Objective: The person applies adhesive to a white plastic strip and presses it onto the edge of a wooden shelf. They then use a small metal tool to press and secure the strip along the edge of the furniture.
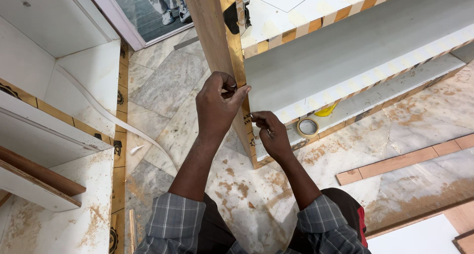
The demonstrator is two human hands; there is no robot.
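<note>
Watching the head cam feed rn. Both hands are up at the front edge of a cabinet side panel [217, 41], the upright board w/ wood-colour face. Left hand [217, 103] is higher up, fingers curled in w/ thumb and forefinger pinching a thin edge strip [240, 61] against the panel's front edge. Right hand [271, 133] sits just below it, near the bottom corner of the cabinet, fingertips pressed together on the same edge, looks like a pinch too but what exactly is between them is too small to tell. Hands are close but not touching each other.

The strip runs up the panel edge, brownish-gold; it's right at the corner where the side panel meets the grey shelf [355, 51]. On the lower ledge of the cabinet, just right of the right hand, there's a roll of tape [307, 127] lying flat, and a yellow thing [326, 111] behind it, half hidden.

Marble floor [168, 86] w/ sawdust all over. Long white strip [113, 118] curling across the floor on the left, wood slat [410, 160] lying on the right. Another white cabinet [59, 37] at the left edge. Someone else's feet [173, 14] at the top.
</note>
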